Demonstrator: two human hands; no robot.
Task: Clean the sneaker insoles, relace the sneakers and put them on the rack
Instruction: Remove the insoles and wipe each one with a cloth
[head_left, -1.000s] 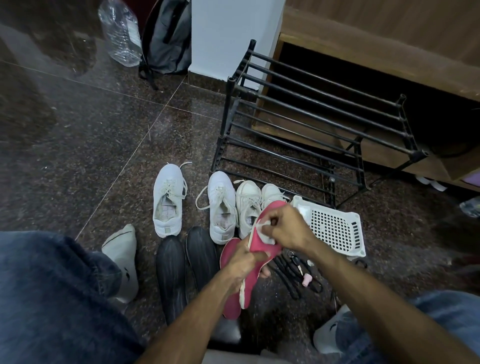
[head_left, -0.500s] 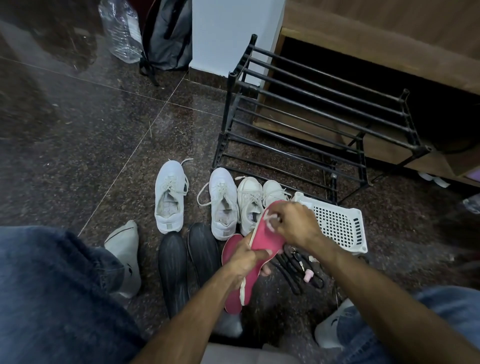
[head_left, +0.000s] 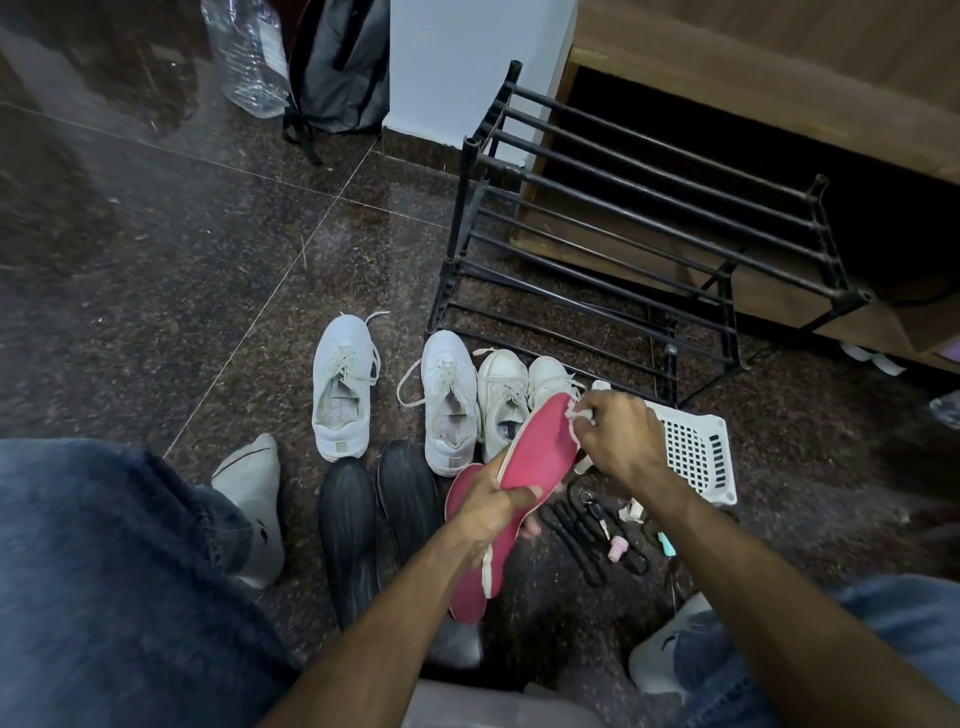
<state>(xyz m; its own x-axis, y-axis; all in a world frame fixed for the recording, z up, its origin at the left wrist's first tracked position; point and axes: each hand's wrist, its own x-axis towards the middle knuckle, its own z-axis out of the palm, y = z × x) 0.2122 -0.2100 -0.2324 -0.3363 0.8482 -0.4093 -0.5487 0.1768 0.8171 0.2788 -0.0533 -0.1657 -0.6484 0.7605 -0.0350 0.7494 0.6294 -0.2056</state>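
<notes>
My left hand (head_left: 491, 512) grips a pink insole (head_left: 537, 457) around its middle and holds it tilted above the floor. My right hand (head_left: 615, 441) pinches a small white wipe (head_left: 575, 415) against the insole's toe end. A second pink insole (head_left: 465, 608) lies on the floor under it. Several white sneakers stand in a row: one apart at the left (head_left: 344, 387), another in the middle (head_left: 449, 400), and a smaller pair (head_left: 504, 402) partly behind the held insole. The black metal rack (head_left: 623, 244) stands behind them with nothing on its bars.
Two black insoles (head_left: 348, 525) lie side by side left of the pink ones. A white perforated basket (head_left: 696, 457) sits at the right, with black laces (head_left: 576, 540) and small tools beside it. My socked feet (head_left: 254, 499) flank the work area. A backpack (head_left: 337, 62) and plastic bottle (head_left: 247, 52) stand far back.
My right hand has slid the wipe up the pink insole from its upper middle to the toe end. The left hand keeps the same grip.
</notes>
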